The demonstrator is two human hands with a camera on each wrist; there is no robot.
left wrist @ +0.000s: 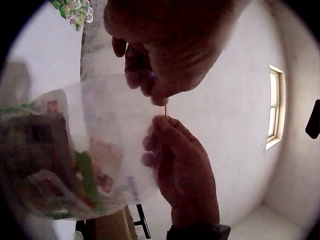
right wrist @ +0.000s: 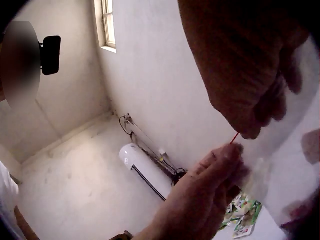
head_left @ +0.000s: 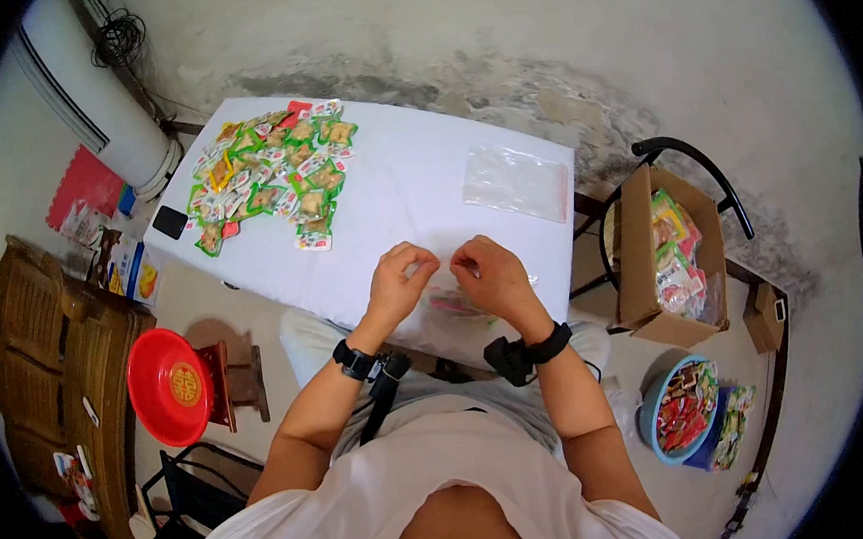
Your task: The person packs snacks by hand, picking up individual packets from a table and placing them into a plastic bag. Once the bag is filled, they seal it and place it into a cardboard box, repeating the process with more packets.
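A clear zip-lock bag with several snack packets showing through it hangs from both hands. My left hand pinches its red-lined top edge between thumb and fingers. Close beside it, my right hand pinches the same edge, with a short piece of the red line showing between the two sets of fingertips. In the head view the hands are over the near edge of the white table and cover much of the bag.
Many snack packets lie spread at the table's left, near a black phone. A flat clear bag lies at the right. Beyond are a carton of packets, a blue basin and a red basin.
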